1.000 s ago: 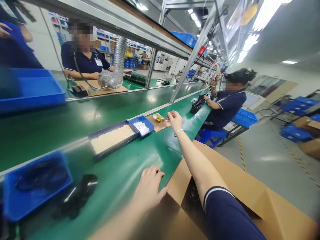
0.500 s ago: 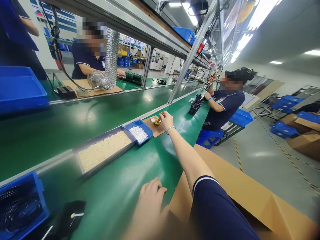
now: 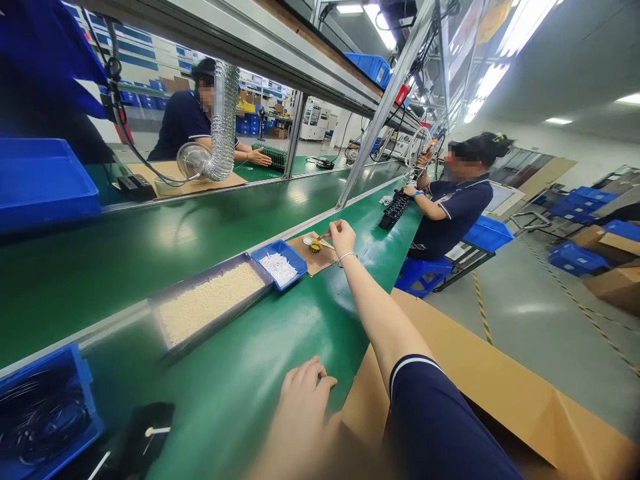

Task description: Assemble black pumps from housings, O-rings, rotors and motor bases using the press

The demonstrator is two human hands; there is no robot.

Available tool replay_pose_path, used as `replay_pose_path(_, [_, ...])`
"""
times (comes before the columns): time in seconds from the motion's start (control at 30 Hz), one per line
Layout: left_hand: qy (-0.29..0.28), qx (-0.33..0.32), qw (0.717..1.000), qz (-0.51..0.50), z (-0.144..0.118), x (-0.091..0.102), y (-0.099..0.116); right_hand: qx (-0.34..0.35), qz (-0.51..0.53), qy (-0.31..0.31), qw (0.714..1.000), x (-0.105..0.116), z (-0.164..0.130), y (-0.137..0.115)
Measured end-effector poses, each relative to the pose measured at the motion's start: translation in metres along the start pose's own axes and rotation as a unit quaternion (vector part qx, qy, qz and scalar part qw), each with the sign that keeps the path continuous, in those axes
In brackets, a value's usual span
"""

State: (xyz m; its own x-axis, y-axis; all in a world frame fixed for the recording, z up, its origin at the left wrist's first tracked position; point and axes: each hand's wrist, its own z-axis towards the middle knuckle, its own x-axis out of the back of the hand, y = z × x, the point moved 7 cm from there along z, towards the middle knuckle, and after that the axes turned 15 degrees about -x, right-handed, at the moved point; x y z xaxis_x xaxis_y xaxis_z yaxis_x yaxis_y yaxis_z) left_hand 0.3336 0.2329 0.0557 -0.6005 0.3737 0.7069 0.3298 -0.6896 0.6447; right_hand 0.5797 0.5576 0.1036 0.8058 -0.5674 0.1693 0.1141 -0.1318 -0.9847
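Observation:
Stretched far ahead, my right hand (image 3: 342,238) is closed in a pinch on a thin brown stick (image 3: 325,237). The stick points at a small round pot of yellow stuff (image 3: 315,247), with a small white round piece (image 3: 307,241) beside it. Both lie on a piece of brown cardboard (image 3: 315,268) on the green bench. My left hand (image 3: 305,393) is low over the near bench, holding nothing, its fingers loosely bent and the thumb side apart.
A blue bin of white pieces (image 3: 279,268) adjoins a long tray of cream pieces (image 3: 213,300). At left are a blue bin of black cables (image 3: 45,420) and a black pad (image 3: 145,433) with white-tipped parts. Co-workers sit across and to the right. A large cardboard box (image 3: 475,360) borders the bench.
My right hand has drawn slightly right of the pot, and more of the stick shows. My left hand has barely moved. The co-worker across has reached toward the green rack.

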Motion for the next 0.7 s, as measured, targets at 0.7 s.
replay_pose_path(0.7, [-0.021,0.002,1.0,-0.001,0.002,-0.012,-0.008,-0.234,0.291,0.032,0.927,0.023,-0.004,0.076])
